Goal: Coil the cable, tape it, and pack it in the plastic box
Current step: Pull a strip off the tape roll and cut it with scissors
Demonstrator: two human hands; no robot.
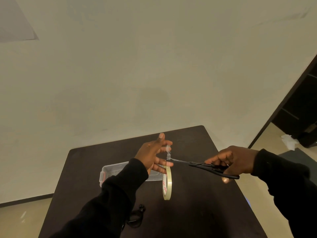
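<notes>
My left hand (152, 154) holds a roll of clear tape (167, 182) above the dark table (197, 203), the roll hanging from my lower fingers. A short strip of tape (168, 152) is stretched up from the roll between my fingers. My right hand (235, 160) grips black scissors (205, 166), whose blade tips meet the strip just above the roll. The coiled black cable (136, 217) lies on the table near my left sleeve. The clear plastic box (111, 170) with an orange latch sits behind my left forearm, partly hidden.
A plain wall rises right behind the table's far edge. To the right stand a dark door frame (283, 103) and dark shelving, with white paper scraps (289, 140) on the floor there.
</notes>
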